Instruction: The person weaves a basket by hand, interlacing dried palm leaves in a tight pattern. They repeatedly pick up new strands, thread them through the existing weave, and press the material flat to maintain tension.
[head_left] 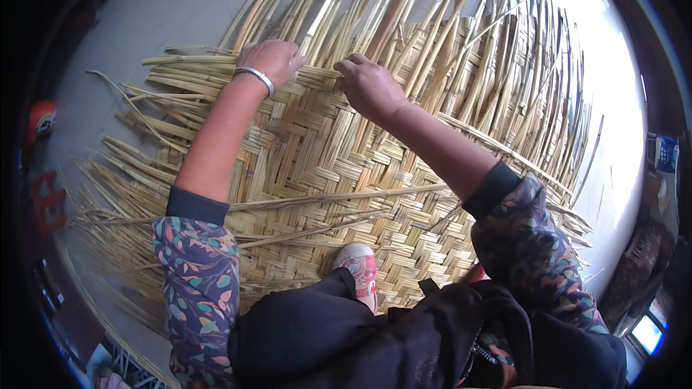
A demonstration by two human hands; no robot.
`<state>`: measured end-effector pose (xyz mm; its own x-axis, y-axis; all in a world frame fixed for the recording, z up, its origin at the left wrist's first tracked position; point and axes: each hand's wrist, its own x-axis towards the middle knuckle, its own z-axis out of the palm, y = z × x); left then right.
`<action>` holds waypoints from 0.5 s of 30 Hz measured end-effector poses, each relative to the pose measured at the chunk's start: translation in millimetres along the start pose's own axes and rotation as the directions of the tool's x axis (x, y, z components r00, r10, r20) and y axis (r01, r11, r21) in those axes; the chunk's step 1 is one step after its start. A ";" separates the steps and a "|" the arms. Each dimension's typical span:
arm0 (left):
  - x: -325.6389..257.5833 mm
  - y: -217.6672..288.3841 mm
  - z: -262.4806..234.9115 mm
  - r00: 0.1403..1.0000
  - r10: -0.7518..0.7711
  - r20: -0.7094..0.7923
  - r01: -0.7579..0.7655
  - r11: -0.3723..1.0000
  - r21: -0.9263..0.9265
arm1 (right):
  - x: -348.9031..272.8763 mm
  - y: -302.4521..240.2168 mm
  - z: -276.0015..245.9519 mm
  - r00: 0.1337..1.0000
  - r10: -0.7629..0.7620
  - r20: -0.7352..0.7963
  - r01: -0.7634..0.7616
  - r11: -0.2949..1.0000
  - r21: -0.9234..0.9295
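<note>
Left hand [270, 61]: wears a silver bangle [255, 78]; fingers curled down onto the horizontal bamboo strips [187, 72] at the mat's far edge, gripping them.
Right hand [369, 86]: fingers pinched on a strip where the upright loose strips [461, 50] begin.
Woven bamboo mat [324, 166]: flat on the grey floor [173, 0], under both arms.
Shoe [358, 266]: patterned, resting on the mat's near part.

The woven mat [339, 166] lies on the floor [180, 0], loose strips [447, 21] fanning out at its far edge. Both hands rest there, left hand [270, 60] left of right hand [369, 86]. A shoe [358, 268] sits on the near edge.
</note>
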<state>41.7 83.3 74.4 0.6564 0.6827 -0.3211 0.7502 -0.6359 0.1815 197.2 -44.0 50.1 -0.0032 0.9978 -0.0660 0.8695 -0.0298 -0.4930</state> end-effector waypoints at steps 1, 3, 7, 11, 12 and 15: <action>-2.7 -1.5 -3.2 1.000 0.006 -0.028 -0.007 1.000 -0.005 | 6.9 -3.6 1.9 0.997 0.058 0.042 -0.059 0.998 0.032; -5.9 -9.6 -3.5 0.988 0.020 -0.155 -0.023 1.000 -0.017 | 20.2 -6.5 8.8 0.999 0.045 0.027 -0.045 0.999 -0.001; -5.1 -28.7 -0.5 0.887 -0.022 -0.460 -0.091 0.971 -0.221 | 34.5 -19.5 10.0 0.965 0.231 0.125 -0.226 0.973 -0.050; 6.3 -40.8 2.7 0.913 -0.245 -0.327 -0.106 0.630 -0.770 | 38.7 -23.2 9.5 0.937 0.335 0.102 -0.333 0.942 -0.032; 10.2 -42.7 2.4 0.935 -0.256 -0.246 -0.111 0.447 -0.887 | 38.9 -23.7 9.6 0.936 0.345 0.078 -0.344 0.939 -0.025; 23.8 -42.8 9.4 0.965 -0.252 -0.075 0.043 0.433 -0.900 | 39.5 -23.0 8.0 0.919 0.391 0.044 -0.393 0.919 0.040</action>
<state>24.4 123.4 50.2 0.4504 0.8457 -0.2861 0.4253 0.0785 0.9016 173.2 -4.3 52.0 0.3151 0.9030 -0.2919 0.7804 -0.4216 -0.4618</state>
